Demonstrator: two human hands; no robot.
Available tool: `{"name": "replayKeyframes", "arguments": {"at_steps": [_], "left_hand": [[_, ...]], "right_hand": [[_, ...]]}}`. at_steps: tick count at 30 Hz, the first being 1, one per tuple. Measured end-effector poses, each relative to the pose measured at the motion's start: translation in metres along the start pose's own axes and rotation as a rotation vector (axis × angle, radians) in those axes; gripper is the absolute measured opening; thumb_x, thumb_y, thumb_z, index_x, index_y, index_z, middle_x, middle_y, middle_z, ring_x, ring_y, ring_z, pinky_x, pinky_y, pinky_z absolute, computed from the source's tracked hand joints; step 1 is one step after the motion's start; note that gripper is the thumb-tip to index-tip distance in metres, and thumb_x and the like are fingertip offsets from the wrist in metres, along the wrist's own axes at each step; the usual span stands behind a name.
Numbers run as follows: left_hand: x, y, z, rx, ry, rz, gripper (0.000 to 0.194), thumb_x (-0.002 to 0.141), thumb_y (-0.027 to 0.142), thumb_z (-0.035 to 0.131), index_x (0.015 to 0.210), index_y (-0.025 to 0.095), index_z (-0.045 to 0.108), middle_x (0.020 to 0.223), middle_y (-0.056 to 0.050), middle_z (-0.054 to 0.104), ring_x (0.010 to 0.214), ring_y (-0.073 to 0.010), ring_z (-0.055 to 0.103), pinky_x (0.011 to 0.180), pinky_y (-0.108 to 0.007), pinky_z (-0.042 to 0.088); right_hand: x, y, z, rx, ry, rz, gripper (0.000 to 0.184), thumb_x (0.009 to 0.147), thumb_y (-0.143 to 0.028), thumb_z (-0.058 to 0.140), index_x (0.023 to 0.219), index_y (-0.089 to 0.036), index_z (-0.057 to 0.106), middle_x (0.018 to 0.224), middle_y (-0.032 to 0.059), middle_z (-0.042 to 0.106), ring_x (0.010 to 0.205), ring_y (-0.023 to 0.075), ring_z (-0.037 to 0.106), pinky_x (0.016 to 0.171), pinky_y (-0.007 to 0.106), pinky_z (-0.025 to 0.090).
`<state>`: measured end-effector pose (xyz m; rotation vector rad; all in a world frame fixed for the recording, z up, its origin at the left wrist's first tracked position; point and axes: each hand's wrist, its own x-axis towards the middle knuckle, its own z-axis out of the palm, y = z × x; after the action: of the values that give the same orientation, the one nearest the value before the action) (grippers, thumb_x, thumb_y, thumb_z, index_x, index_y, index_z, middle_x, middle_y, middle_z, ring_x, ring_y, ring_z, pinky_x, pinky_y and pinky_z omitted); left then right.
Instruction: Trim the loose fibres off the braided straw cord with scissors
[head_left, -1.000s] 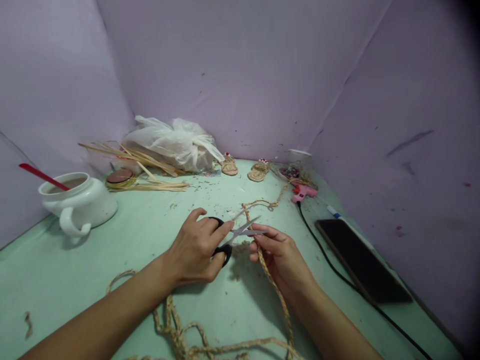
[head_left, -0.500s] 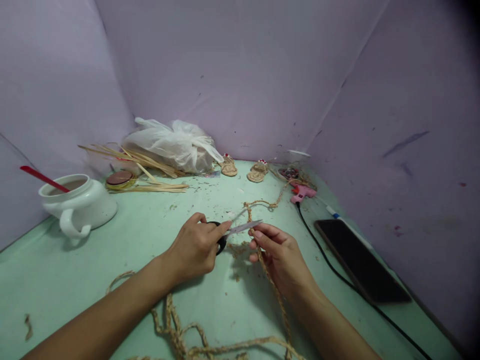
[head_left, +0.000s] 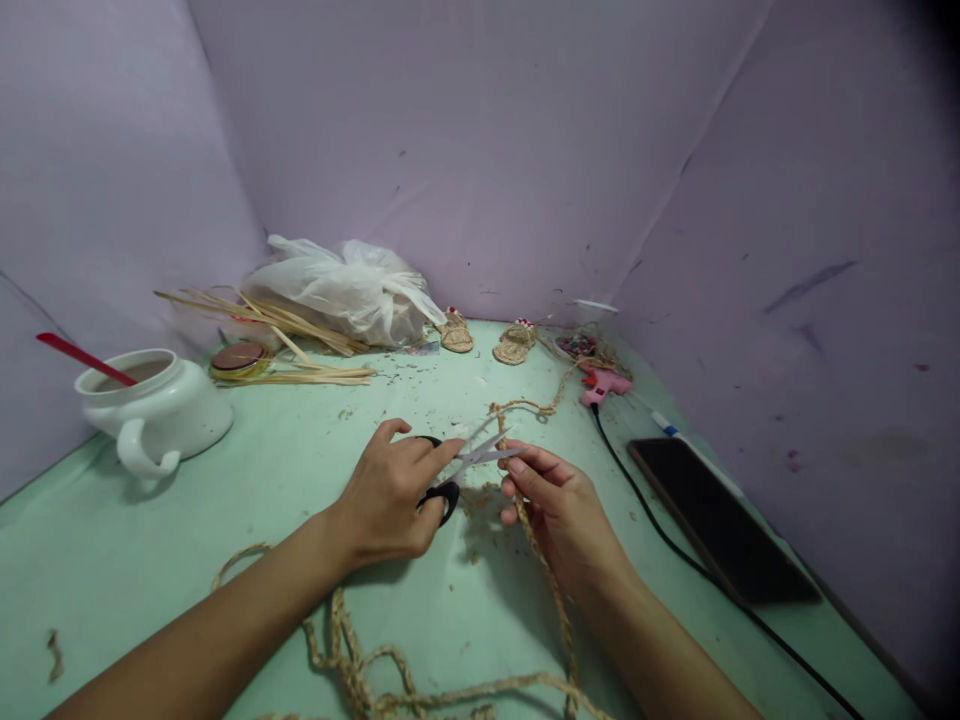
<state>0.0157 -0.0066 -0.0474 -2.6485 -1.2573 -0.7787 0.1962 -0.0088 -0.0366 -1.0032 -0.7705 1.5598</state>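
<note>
My left hand (head_left: 397, 490) grips black-handled scissors (head_left: 480, 456), whose blades are parted and cross the braided straw cord beside my right fingertips. Between thumb and fingers, my right hand (head_left: 559, 505) pinches that braided cord (head_left: 541, 562). From there the cord runs down to a loose pile of braid (head_left: 349, 655) at the near edge, and up past the blades toward the glue gun. Small straw scraps (head_left: 480, 510) lie on the green table under the blades.
Two small woven sandals (head_left: 514, 342) stand at the back, near a tied plastic bag (head_left: 345, 285) and straw strips (head_left: 315, 375). On the left is a white pot (head_left: 191, 405) with a red stick. A pink glue gun (head_left: 606, 384), its black cable and a phone (head_left: 720, 520) lie right.
The scissor blades have spread apart as my left thumb moved down with the lower handle loop. My right hand has kept its pinch on the cord, almost still.
</note>
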Motion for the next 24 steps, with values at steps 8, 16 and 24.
{"name": "replayKeyframes", "arguments": {"at_steps": [8, 16, 24], "left_hand": [[0.0, -0.0008, 0.0039, 0.059, -0.054, 0.035, 0.05, 0.068, 0.009, 0.042, 0.118, 0.009, 0.044, 0.072, -0.007, 0.063, 0.067, -0.018, 0.056, 0.083, -0.043, 0.036], [0.0024, -0.0009, 0.0007, -0.194, 0.028, -0.163, 0.043, 0.069, 0.007, 0.042, 0.108, 0.019, 0.052, 0.076, -0.001, 0.065, 0.066, -0.0151, 0.055, 0.071, -0.03, 0.04], [0.0015, -0.0047, 0.0022, -0.034, -0.035, -0.08, 0.047, 0.068, 0.014, 0.046, 0.115, 0.013, 0.047, 0.082, -0.006, 0.063, 0.076, -0.0185, 0.055, 0.089, -0.043, 0.03]], "right_hand": [[-0.0002, 0.0018, 0.0005, -0.023, -0.004, -0.003, 0.02, 0.054, -0.023, 0.074, 0.069, -0.014, 0.067, 0.068, 0.0002, 0.06, 0.051, 0.0083, 0.051, 0.038, 0.019, 0.046], [-0.001, -0.0003, 0.0, -0.018, -0.002, -0.022, 0.024, 0.057, -0.023, 0.072, 0.079, -0.015, 0.066, 0.065, -0.0021, 0.056, 0.047, 0.0063, 0.047, 0.032, 0.015, 0.04], [0.0035, 0.0013, -0.0043, -0.053, 0.041, -0.02, 0.022, 0.061, -0.03, 0.072, 0.071, -0.013, 0.065, 0.059, -0.004, 0.051, 0.039, 0.0028, 0.04, 0.032, 0.014, 0.039]]}}
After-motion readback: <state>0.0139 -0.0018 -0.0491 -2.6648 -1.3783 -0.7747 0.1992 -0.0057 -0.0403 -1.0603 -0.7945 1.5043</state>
